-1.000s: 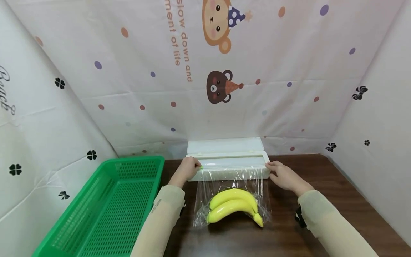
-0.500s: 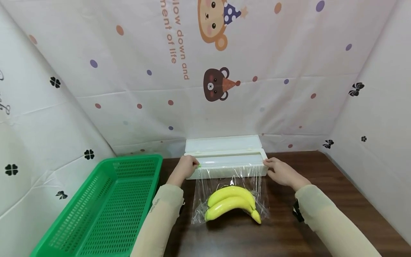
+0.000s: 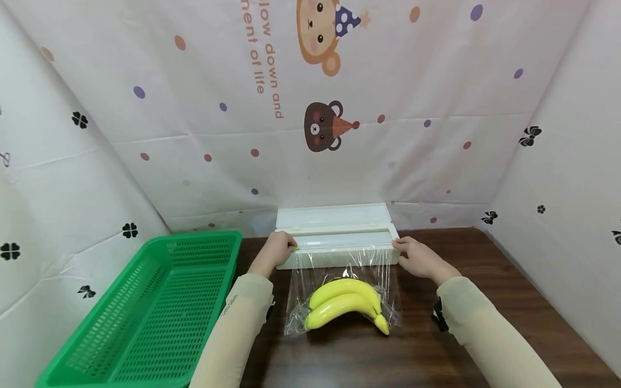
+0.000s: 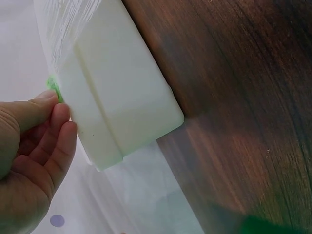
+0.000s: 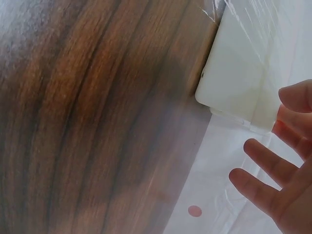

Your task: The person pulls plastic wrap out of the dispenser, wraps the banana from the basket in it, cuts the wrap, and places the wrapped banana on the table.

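A white cling film dispenser box [image 3: 286,263] stands at the back of the table with its lid [image 3: 335,216] raised. Clear cling film [image 3: 310,275] runs from its front edge down over a bunch of yellow bananas [image 3: 345,303] on the wood. At the box's left end, my left hand [image 3: 277,249] pinches a small green slide cutter [image 4: 56,90] between thumb and fingers, on the top front edge. My right hand [image 3: 418,258] holds the right end of the box between thumb and index finger. Its other fingers [image 5: 258,190] spread out beside the box.
A green plastic basket [image 3: 220,236] sits at the left, close to the left forearm. Behind the dispenser rises a white patterned cloth backdrop [image 3: 233,178]. Similar cloth walls flank the brown wooden table [image 3: 378,361].
The whole head view shifts slightly left and up. Both hands keep their places on the dispenser, and the film and bananas stay as they were.
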The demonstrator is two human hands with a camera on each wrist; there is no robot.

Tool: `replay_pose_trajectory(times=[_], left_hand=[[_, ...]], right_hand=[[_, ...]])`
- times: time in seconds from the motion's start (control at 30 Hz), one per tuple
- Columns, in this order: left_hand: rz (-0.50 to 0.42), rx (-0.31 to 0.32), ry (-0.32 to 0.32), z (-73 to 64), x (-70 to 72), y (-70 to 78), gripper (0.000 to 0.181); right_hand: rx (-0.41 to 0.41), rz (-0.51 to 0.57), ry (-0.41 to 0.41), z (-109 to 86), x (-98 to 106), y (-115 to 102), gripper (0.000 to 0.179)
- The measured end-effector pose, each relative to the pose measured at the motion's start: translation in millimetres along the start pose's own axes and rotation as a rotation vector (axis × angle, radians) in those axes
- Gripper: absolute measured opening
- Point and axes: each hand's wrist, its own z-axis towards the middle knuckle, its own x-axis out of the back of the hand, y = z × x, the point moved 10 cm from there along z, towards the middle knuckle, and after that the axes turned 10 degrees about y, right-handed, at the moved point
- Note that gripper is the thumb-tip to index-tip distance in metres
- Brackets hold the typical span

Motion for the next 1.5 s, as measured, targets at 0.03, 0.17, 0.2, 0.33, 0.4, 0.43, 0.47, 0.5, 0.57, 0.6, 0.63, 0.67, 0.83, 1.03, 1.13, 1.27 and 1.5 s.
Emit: replay_pose_trajectory(times=[0.03,0.17,0.2,0.33,0.4,0.43,0.47,0.5,0.57,0.6,0.63,0.67,0.83,1.03,1.13,1.27,1.5], left_hand=[[0.0,-0.006,-0.004,0.3,-0.2,0.2,0.019],[-0.02,-0.019,-0.023,1.4,-0.3,1.4,0.02],[-0.023,-0.019,-0.024,1.4,0.3,1.3,0.02],[-0.017,-0.019,-0.021,1.8,2.9,0.1,0.019],[-0.014,-0.036,-0.014,2.1,3.6,1.0,0.019],[-0.016,-0.044,-0.012,2.2,3.6,1.4,0.019],[-0.019,-0.048,-0.011,2.3,3.4,1.5,0.018],[-0.023,-0.051,-0.01,2.4,3.1,1.4,0.018],[-0.024,-0.052,-0.006,2.4,3.3,1.1,0.018],[-0.025,-0.049,-0.006,2.4,3.3,0.7,0.018],[-0.025,-0.047,-0.007,2.3,3.0,0.3,0.018],[-0.026,-0.044,-0.008,2.4,2.9,-0.2,0.018],[-0.032,-0.049,-0.006,3.1,2.0,0.1,0.018],[-0.02,-0.043,-0.014,3.8,1.1,0.7,0.019],[-0.024,-0.027,-0.028,2.9,0.1,0.6,0.019],[-0.031,-0.009,-0.036,2.1,0.1,0.8,0.018],[-0.01,-0.009,-0.027,4.7,-0.3,0.1,0.018]], right_hand=[[-0.006,0.002,-0.003,-0.3,-0.2,0.6,0.049],[-0.019,0.001,-0.006,-1.0,0.5,1.3,0.048],[-0.022,0.015,-0.01,-0.8,0.2,1.2,0.048],[-0.012,0.027,-0.017,1.2,-1.7,-1.0,0.048],[-0.013,0.028,-0.021,2.0,-2.7,-0.7,0.048],[-0.009,0.016,-0.018,2.4,-2.6,-1.0,0.048],[-0.012,0.015,-0.018,2.7,-3.1,-0.5,0.048],[-0.014,0.014,-0.019,3.0,-3.7,-0.1,0.048],[-0.014,0.014,-0.018,3.6,-3.5,-0.8,0.048],[-0.015,0.013,-0.018,4.1,-4.0,-0.7,0.048],[-0.014,0.014,-0.02,4.5,-4.5,-0.8,0.048],[-0.016,0.016,-0.02,4.8,-5.0,-0.6,0.048],[-0.003,0.009,-0.01,5.8,-4.6,-2.0,0.047],[0.0,0.011,-0.008,5.7,-3.3,-1.1,0.047],[0.007,0.004,-0.005,5.1,-2.8,-1.8,0.047],[0.02,-0.004,-0.004,4.1,-2.0,-4.0,0.046],[0.016,-0.006,-0.013,5.0,-1.3,-5.3,0.046]])
